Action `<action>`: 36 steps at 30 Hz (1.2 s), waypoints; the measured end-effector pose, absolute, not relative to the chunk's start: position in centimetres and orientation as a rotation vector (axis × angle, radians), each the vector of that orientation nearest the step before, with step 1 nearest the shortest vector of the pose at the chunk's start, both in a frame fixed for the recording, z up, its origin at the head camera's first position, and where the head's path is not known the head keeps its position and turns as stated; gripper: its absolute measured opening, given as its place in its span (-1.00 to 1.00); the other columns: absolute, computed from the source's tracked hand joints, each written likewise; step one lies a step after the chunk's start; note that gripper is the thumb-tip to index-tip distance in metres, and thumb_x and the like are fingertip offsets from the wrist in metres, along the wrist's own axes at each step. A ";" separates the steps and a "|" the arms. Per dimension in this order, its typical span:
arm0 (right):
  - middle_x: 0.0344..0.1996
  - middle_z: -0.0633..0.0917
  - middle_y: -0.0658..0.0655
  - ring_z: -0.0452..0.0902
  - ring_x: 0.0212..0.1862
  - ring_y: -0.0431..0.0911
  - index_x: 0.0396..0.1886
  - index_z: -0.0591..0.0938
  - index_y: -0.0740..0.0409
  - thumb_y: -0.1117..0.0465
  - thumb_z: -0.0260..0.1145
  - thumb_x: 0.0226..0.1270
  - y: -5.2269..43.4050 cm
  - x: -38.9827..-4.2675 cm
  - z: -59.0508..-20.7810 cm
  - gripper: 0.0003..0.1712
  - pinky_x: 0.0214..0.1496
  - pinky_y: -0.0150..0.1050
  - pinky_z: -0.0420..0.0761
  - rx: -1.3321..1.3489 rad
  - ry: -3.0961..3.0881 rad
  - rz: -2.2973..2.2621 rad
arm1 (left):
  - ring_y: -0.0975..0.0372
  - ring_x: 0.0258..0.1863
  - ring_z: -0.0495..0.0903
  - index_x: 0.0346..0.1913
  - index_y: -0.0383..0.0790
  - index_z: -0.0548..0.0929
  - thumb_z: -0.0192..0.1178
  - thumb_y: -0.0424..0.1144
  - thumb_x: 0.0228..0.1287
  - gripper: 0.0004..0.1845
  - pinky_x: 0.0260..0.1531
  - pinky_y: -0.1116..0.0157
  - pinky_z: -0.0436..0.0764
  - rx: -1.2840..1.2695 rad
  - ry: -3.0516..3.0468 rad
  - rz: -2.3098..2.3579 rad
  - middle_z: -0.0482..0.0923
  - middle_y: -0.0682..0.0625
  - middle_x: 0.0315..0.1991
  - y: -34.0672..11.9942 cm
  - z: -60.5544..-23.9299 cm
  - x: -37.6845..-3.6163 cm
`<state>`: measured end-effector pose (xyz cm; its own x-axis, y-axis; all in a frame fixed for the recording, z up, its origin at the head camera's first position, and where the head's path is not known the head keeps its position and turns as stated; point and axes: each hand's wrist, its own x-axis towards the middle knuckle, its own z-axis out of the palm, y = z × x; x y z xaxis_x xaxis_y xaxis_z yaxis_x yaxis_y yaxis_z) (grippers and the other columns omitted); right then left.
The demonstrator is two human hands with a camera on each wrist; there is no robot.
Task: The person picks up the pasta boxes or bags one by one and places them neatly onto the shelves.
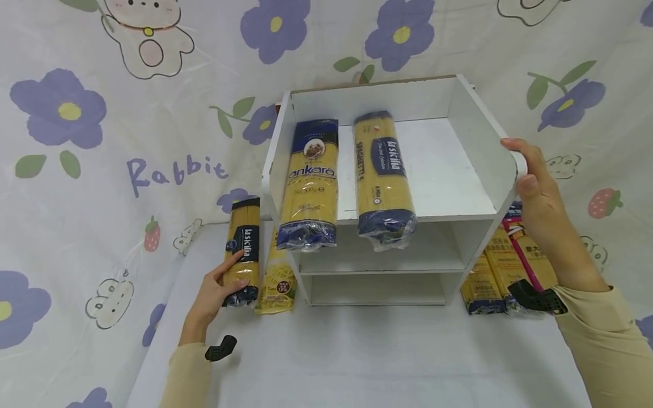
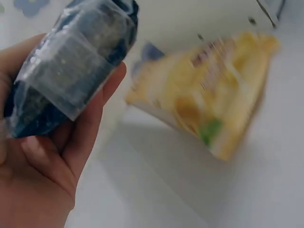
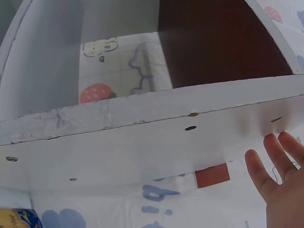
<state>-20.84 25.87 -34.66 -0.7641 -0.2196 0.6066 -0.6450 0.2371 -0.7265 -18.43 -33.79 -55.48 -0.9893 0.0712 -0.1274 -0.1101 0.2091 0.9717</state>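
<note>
Backdrop: we face a plastic sheet (image 1: pixel 92 187) printed with purple flowers, strawberries and the word "Rabbit", which also covers the white table (image 1: pixel 367 357) under our arms.
Shelf: a white shelf unit (image 1: pixel 474 141) stands at the middle of the table, its upper deck open to us and two lower bays below.
Already shelved: on that deck lie an "ankara" spaghetti pack (image 1: pixel 309 184) at the left and a "la sicilia" pack (image 1: pixel 384 178) beside it, apart from each other, both overhanging the front edge.
Left hand: our left hand (image 1: pixel 216 294) curls its fingers round the near end of a third spaghetti packet (image 1: pixel 244 255), which lies on the table just left of the shelf; the left wrist view shows its dark blue end (image 2: pixel 71 61) sitting in the palm.
Neighbour: a yellow noodle bag (image 1: pixel 278 277) lies between that packet and the shelf's left wall, touching or nearly touching both.
Right hand: our right hand (image 1: pixel 535 198) rests on the rounded top corner of the shelf's right side panel; the fingers look fairly straight against the board (image 3: pixel 280 156), steadying rather than clenching.
Reserve: more yellow packs (image 1: pixel 497 272) lie by the shelf's right foot.
Step, as we judge it: picking up the third packet.
Next move calls for: lifting it clear of the noodle bag and over the left wall, into the free space right of the two packs, while we keep the shelf steady.
</note>
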 end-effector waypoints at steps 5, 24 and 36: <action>0.42 0.26 0.00 0.30 0.27 -0.15 0.48 0.16 0.16 -0.19 -0.04 0.55 25.8 -20.7 -34.4 -0.27 0.11 -0.44 0.41 0.766 -2.155 1.544 | 0.36 0.03 0.53 0.51 0.08 0.27 0.35 -0.33 0.25 -0.21 -0.06 0.51 0.61 0.021 2.372 1.977 0.20 -0.18 0.46 -32.3 -51.6 -17.8; 0.49 0.20 -0.03 0.20 0.40 -0.07 0.51 0.18 0.06 -0.24 -0.04 0.52 25.7 -20.3 -34.4 -0.26 0.48 -0.21 0.29 0.676 -2.198 1.576 | 0.27 0.00 0.60 0.44 -0.15 0.38 0.29 -0.60 0.13 -0.21 -0.08 0.43 0.69 0.320 2.416 2.335 0.45 0.02 0.24 -26.9 -37.6 -12.9; 0.48 0.21 -0.03 0.25 0.34 -0.09 0.51 0.18 0.02 -0.23 -0.07 0.54 25.5 -20.3 -34.2 -0.29 0.21 -0.38 0.39 0.669 -2.217 1.571 | 0.17 0.02 0.64 0.42 -0.19 0.41 0.25 -0.69 0.07 -0.20 -0.07 0.35 0.71 0.499 2.396 2.432 0.47 -0.11 0.30 -21.6 -30.8 -9.1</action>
